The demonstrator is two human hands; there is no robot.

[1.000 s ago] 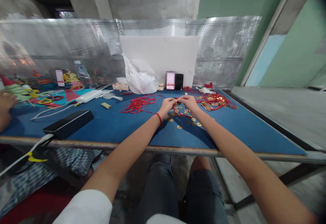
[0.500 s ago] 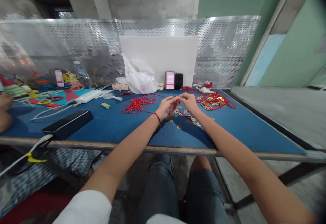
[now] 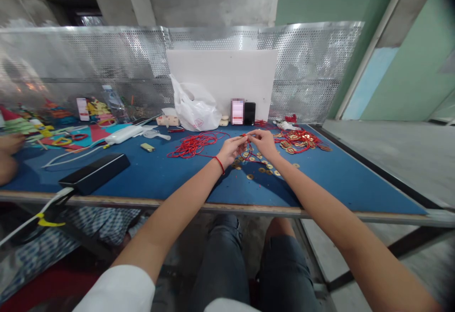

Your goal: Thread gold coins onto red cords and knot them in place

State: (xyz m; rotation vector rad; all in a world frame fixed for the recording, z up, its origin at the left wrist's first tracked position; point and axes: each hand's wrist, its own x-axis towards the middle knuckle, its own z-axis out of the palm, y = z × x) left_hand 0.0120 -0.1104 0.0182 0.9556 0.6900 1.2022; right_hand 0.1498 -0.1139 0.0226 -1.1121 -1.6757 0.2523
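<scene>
Above the blue tabletop, my left hand (image 3: 232, 147) and my right hand (image 3: 262, 141) meet at the fingertips, both pinching a thin red cord (image 3: 250, 151). The cord hangs in loops beneath the fingers. Whether a coin is threaded on it at the pinch I cannot tell. Several brass-coloured coins with holes (image 3: 250, 177) lie scattered under and in front of my hands. To the left is a loose tangle of red cord (image 3: 194, 144). On the right rests a heap of coins strung on red cord (image 3: 302, 141).
A white plastic bag (image 3: 197, 108) and two upright phones (image 3: 250, 113) stand at the back against a white board (image 3: 227, 73). Left of me are a black box (image 3: 94, 173), a white power strip (image 3: 122, 134) and coloured craft pieces (image 3: 95, 133). Another person's hand (image 3: 7, 156) shows at the left edge.
The cord under my hands has spread into wider hanging loops. My right fingers have shifted slightly; my left hand has hardly moved. The other person's hand at the left has moved a little.
</scene>
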